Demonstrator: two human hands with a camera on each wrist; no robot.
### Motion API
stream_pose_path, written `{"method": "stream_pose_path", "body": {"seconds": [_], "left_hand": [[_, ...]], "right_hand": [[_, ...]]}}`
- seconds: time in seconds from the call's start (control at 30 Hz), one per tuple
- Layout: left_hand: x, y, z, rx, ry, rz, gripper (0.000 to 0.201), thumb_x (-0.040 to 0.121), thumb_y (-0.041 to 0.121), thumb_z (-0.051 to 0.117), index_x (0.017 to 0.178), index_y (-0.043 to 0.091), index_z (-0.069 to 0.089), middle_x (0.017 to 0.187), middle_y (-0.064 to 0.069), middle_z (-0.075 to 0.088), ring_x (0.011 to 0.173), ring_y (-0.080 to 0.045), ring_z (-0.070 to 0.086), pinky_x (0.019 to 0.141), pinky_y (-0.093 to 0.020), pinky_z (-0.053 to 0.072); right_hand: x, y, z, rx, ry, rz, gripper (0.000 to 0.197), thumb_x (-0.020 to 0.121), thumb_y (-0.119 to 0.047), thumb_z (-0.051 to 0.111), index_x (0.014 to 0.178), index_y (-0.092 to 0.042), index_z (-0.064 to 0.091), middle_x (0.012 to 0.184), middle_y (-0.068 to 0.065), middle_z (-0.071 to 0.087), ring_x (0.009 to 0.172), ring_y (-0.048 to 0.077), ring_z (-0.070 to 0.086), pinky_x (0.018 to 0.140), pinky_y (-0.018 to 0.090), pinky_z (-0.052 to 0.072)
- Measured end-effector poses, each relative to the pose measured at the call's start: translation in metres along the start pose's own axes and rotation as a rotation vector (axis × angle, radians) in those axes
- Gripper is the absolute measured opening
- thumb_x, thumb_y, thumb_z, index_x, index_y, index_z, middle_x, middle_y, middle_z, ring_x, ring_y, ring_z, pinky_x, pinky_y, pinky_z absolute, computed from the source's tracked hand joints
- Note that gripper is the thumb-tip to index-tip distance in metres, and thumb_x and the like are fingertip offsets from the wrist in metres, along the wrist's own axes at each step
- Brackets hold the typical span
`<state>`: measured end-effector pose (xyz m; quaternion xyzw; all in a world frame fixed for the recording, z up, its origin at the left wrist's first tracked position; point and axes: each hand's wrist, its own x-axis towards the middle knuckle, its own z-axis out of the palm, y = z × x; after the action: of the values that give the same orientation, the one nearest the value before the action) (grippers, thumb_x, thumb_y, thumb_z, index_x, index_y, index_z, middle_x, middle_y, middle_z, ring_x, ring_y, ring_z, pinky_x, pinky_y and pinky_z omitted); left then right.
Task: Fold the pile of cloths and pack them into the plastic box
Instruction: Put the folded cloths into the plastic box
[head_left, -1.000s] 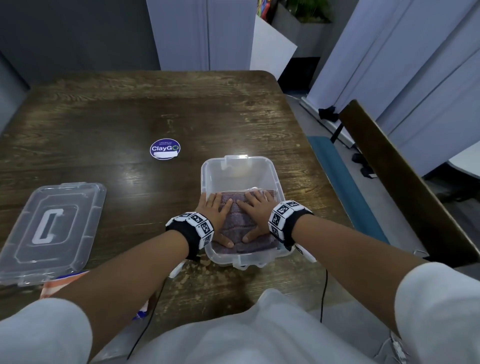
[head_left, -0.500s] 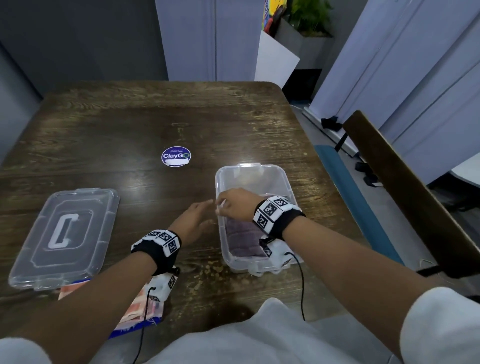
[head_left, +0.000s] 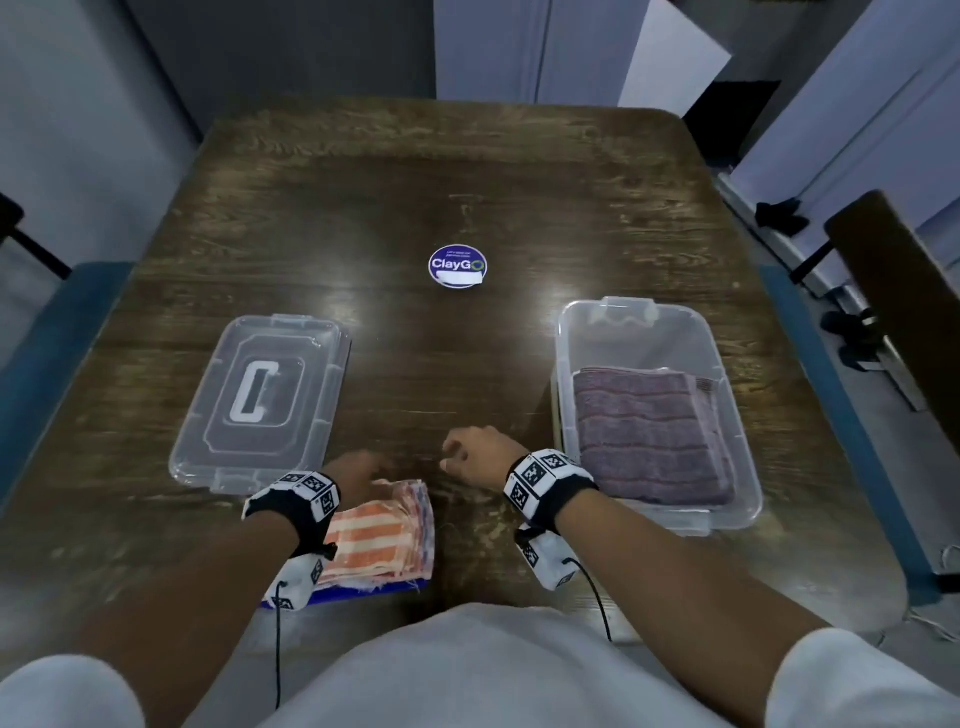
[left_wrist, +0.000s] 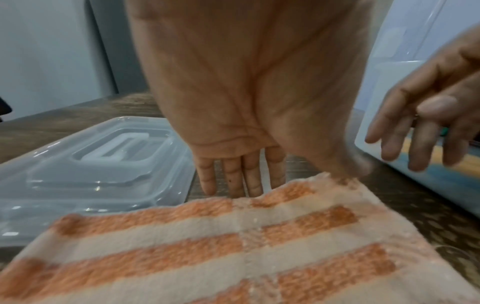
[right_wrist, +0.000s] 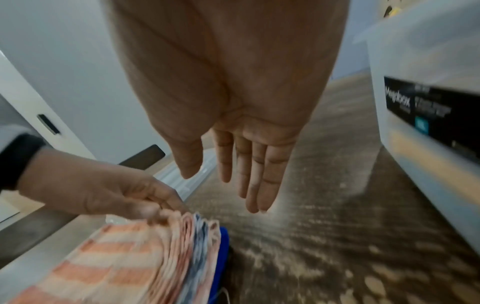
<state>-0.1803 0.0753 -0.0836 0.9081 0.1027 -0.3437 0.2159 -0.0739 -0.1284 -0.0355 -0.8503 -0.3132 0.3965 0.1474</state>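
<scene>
A clear plastic box (head_left: 562, 364) stands at the right with a folded purple cloth (head_left: 649, 436) lying flat in its near half. A pile of cloths (head_left: 384, 540), orange-striped on top (left_wrist: 233, 246), lies at the table's near edge. My left hand (head_left: 363, 467) hangs over the pile's far edge. Its fingers (left_wrist: 249, 176) point straight down behind that edge, and its thumb touches the far right corner. My right hand (head_left: 457, 452) hovers above bare table between pile and box. In the right wrist view its fingers (right_wrist: 254, 185) are straight and hold nothing.
The box's clear lid (head_left: 260, 400) lies flat at the left, just beyond the pile. A round ClayGo sticker (head_left: 457, 266) sits mid-table. Something blue (head_left: 363, 592) shows under the pile. A dark chair back (head_left: 909, 312) stands off the table's right side.
Both hands have left the box, where they pressed the purple cloth, and moved left. The left hand has come down onto the pile; the right hangs beside it.
</scene>
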Motion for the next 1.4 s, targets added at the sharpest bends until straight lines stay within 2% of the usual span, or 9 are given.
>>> {"method": "stream_pose_path", "body": {"seconds": [0.13, 0.27, 0.4, 0.53, 0.67, 0.83, 0.93, 1.2, 1.4], "left_hand": [[-0.011, -0.028, 0.002, -0.017, -0.105, 0.004, 0.054, 0.099, 0.048, 0.055, 0.144, 0.02, 0.05, 0.147, -0.001, 0.052, 0.131, -0.02, 0.05, 0.104, -0.028, 0.036], [-0.009, -0.054, 0.006, 0.014, -0.156, -0.052, 0.077, 0.091, 0.048, 0.068, 0.153, 0.019, 0.034, 0.155, -0.002, 0.041, 0.139, -0.022, 0.042, 0.111, -0.031, 0.034], [-0.002, -0.069, 0.017, 0.126, -0.108, -0.087, 0.091, 0.083, 0.047, 0.077, 0.154, 0.015, 0.03, 0.156, -0.009, 0.038, 0.141, -0.027, 0.04, 0.113, -0.037, 0.035], [0.007, -0.072, 0.027, 0.152, -0.08, -0.071, 0.075, 0.079, 0.051, 0.078, 0.139, 0.018, 0.046, 0.137, -0.007, 0.056, 0.122, -0.026, 0.054, 0.101, -0.035, 0.044], [0.016, -0.067, 0.026, 0.108, -0.092, -0.014, 0.057, 0.082, 0.046, 0.077, 0.127, 0.018, 0.056, 0.125, -0.005, 0.063, 0.111, -0.023, 0.059, 0.09, -0.032, 0.045], [0.024, -0.059, 0.022, 0.037, 0.023, 0.054, 0.058, 0.081, 0.045, 0.076, 0.129, 0.024, 0.052, 0.125, -0.002, 0.05, 0.112, -0.023, 0.054, 0.095, -0.036, 0.04], [0.027, -0.054, 0.02, 0.017, 0.092, 0.09, 0.059, 0.081, 0.05, 0.074, 0.129, 0.027, 0.05, 0.126, 0.002, 0.053, 0.116, -0.021, 0.052, 0.102, -0.04, 0.036], [0.027, -0.079, 0.006, 0.098, -0.113, -0.006, 0.082, 0.069, 0.071, 0.074, 0.133, 0.028, 0.049, 0.127, 0.003, 0.063, 0.118, -0.02, 0.057, 0.107, -0.041, 0.03], [0.024, -0.07, -0.001, -0.179, -0.109, 0.003, 0.061, 0.075, 0.046, 0.084, 0.125, 0.024, 0.056, 0.124, 0.004, 0.067, 0.109, -0.017, 0.063, 0.097, -0.032, 0.048]], "right_hand": [[0.022, 0.0, 0.037, -0.02, -0.147, 0.056, 0.059, 0.096, -0.054, 0.059, 0.138, -0.013, 0.053, 0.131, 0.009, 0.062, 0.115, 0.028, 0.06, 0.095, 0.04, 0.05], [0.035, 0.001, 0.065, 0.04, -0.251, 0.13, 0.076, 0.087, -0.066, 0.063, 0.139, -0.013, 0.051, 0.128, 0.004, 0.058, 0.119, 0.029, 0.057, 0.089, 0.033, 0.043], [0.052, 0.007, 0.092, 0.068, -0.304, 0.182, 0.08, 0.075, -0.076, 0.068, 0.134, -0.023, 0.057, 0.127, 0.0, 0.064, 0.112, 0.024, 0.061, 0.098, 0.041, 0.05], [0.058, 0.004, 0.094, 0.121, -0.287, 0.219, 0.083, 0.073, -0.067, 0.075, 0.135, -0.017, 0.053, 0.129, 0.003, 0.062, 0.112, 0.023, 0.06, 0.095, 0.037, 0.05], [0.062, 0.001, 0.095, 0.225, -0.267, 0.263, 0.108, 0.06, -0.069, 0.08, 0.144, -0.014, 0.04, 0.138, 0.004, 0.058, 0.119, 0.024, 0.059, 0.097, 0.037, 0.05], [0.071, 0.016, 0.098, 0.323, -0.17, 0.293, 0.083, 0.057, -0.055, 0.084, 0.126, -0.016, 0.057, 0.119, 0.0, 0.068, 0.111, 0.022, 0.065, 0.092, 0.042, 0.055], [0.067, 0.022, 0.089, 0.377, -0.107, 0.268, 0.054, 0.073, -0.033, 0.082, 0.12, -0.016, 0.063, 0.115, 0.002, 0.071, 0.106, 0.019, 0.067, 0.095, 0.046, 0.055], [0.049, 0.012, 0.055, 0.433, 0.073, 0.255, 0.058, 0.089, -0.032, 0.074, 0.131, -0.012, 0.039, 0.117, 0.002, 0.06, 0.108, 0.018, 0.061, 0.086, 0.033, 0.053], [0.047, 0.01, 0.037, 0.546, 0.146, 0.267, 0.066, 0.084, -0.036, 0.079, 0.132, -0.017, 0.037, 0.121, 0.002, 0.061, 0.112, 0.021, 0.062, 0.09, 0.035, 0.053]]}}
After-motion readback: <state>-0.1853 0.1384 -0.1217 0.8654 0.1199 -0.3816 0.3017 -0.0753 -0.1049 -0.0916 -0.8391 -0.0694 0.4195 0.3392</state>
